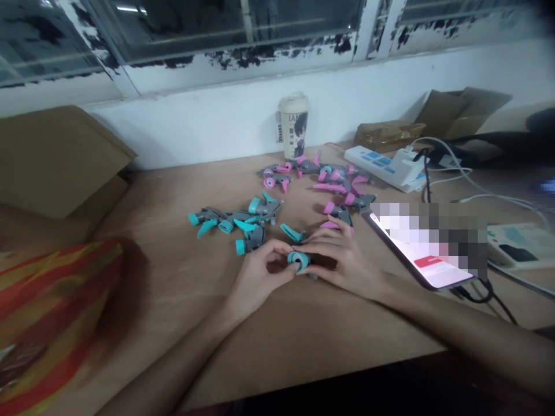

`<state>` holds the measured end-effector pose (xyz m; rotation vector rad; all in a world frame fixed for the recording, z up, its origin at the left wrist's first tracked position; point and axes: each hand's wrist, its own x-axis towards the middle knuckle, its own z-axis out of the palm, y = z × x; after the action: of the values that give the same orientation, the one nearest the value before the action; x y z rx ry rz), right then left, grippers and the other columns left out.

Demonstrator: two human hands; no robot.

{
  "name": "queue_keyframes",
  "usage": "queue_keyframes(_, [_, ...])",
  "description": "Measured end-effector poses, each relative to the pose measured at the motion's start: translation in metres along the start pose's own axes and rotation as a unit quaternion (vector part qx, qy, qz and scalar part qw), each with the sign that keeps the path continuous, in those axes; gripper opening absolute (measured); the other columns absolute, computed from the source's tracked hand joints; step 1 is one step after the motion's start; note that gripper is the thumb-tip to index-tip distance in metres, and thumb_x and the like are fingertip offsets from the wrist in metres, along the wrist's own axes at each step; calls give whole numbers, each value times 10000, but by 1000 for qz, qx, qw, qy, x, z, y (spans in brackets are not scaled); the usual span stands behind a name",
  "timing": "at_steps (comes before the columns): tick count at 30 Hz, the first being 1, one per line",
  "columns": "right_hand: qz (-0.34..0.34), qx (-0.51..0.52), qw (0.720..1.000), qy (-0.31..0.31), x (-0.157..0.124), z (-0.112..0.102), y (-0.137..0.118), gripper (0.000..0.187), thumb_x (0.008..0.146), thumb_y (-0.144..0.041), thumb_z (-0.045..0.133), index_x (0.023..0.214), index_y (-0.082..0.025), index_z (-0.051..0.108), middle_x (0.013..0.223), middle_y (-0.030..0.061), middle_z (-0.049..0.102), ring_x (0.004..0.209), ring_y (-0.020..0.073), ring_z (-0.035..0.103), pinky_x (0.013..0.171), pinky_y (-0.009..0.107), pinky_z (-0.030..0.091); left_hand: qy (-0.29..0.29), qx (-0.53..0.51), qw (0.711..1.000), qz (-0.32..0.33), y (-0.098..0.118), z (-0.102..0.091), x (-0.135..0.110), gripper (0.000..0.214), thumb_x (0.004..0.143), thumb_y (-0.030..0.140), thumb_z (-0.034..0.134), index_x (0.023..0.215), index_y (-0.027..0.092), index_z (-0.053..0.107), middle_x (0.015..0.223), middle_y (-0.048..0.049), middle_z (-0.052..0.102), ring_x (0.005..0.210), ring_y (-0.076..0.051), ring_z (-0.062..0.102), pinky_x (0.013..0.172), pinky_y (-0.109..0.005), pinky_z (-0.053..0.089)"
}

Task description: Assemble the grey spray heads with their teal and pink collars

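Note:
A teal and grey trigger spray head (299, 260) is held just above the table, its round teal collar facing me. My left hand (264, 268) pinches the collar's left side between thumb and fingers. From the right, my right hand (342, 257) grips the same spray head, and its fingers hide much of the grey body. Several teal and grey spray heads (255, 234) lie in a loose group just beyond my left hand. Past my right hand lie several pink and grey ones (338, 185), the nearest close to its fingers.
A lidded paper cup (295, 130) stands by the wall. To the right are a lit phone (425, 248) with a cable, a power strip (385, 167) and a brown-wrapped package (388, 136). A cardboard box (60, 156) and a red-yellow striped bag (56, 318) occupy the table's left.

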<state>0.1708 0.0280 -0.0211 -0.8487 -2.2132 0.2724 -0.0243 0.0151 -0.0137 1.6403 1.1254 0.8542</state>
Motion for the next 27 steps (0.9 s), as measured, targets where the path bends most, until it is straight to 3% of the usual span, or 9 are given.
queue_keyframes(7, [-31, -21, 999, -13, -5, 0, 3, 261, 826, -301, 603, 1081, -254, 636, 938, 14, 704, 945, 177, 605, 1045, 498, 176, 32, 103, 994, 31, 4, 0, -1, 169, 721, 230, 651, 852, 170, 562, 716, 9, 614, 609, -106, 562, 555, -219, 451])
queue_keyframes(13, [-77, -52, 996, -16, -6, 2, -1, 308, 869, -260, 545, 1176, -259, 575, 932, -5, 706, 929, 167, 598, 1067, 512, 144, -22, 28, 999, -4, 4, 1, 0, 139, 761, 237, 617, 867, 167, 561, 779, 3, 611, 648, -105, 556, 572, -214, 428])
queue_keyframes(19, [-85, -43, 995, -38, -4, 3, -7, 374, 902, -230, 480, 1276, -207, 489, 940, 14, 708, 902, 171, 591, 953, 431, 352, -34, 16, 999, -10, 2, 1, -1, 120, 759, 207, 596, 857, 174, 534, 785, 15, 584, 675, -108, 537, 593, -218, 405])
queue_keyframes(21, [-84, -37, 995, -38, -3, 3, -7, 406, 898, -219, 488, 1303, -222, 456, 964, 5, 706, 908, 168, 587, 936, 420, 370, -40, 21, 999, -5, 2, 1, -2, 120, 765, 206, 587, 861, 176, 522, 768, 21, 566, 673, -109, 527, 595, -220, 401])
queue_keyframes(24, [-83, -35, 995, -35, -4, 4, -7, 430, 889, -224, 506, 1312, -258, 441, 1006, -7, 699, 932, 167, 585, 980, 444, 322, -37, 37, 999, 0, 1, 1, -2, 134, 758, 195, 578, 868, 183, 502, 758, 23, 549, 679, -117, 524, 599, -228, 404])
queue_keyframes(27, [-74, -25, 997, -22, -5, 5, -7, 414, 875, -240, 537, 1279, -301, 473, 989, -36, 701, 919, 158, 589, 1055, 485, 186, -24, 61, 998, 5, 2, 2, -2, 162, 742, 169, 568, 882, 192, 490, 765, 24, 542, 687, -120, 523, 604, -232, 408])
